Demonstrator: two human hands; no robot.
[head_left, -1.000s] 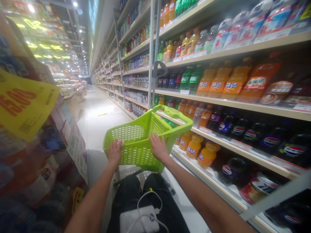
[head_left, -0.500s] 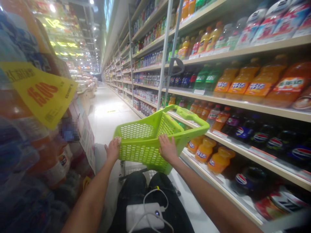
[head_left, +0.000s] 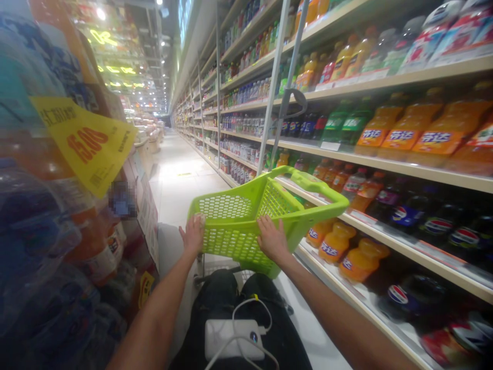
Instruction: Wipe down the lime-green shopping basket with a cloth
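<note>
A lime-green plastic shopping basket (head_left: 246, 216) is tilted up in front of me, its handle (head_left: 319, 187) pointing toward the shelves on the right. My left hand (head_left: 192, 235) grips the basket's near left corner, fingers curled over the rim. My right hand (head_left: 271, 239) is closed on the near right rim. Nothing shows inside the basket. A metal cart frame (head_left: 215, 270) shows just below it.
Shelves (head_left: 385, 164) of orange, cola and green soda bottles run along the right. A stack of wrapped bottles with a yellow price sign (head_left: 87, 144) stands on the left. The white aisle floor (head_left: 173, 180) stretches ahead. A white power bank (head_left: 231, 339) with cable lies on my lap.
The view has shifted leftward, so basket and hands sit further right in the frame. Both hands keep the same hold on the basket rim; the shelves appear closer.
</note>
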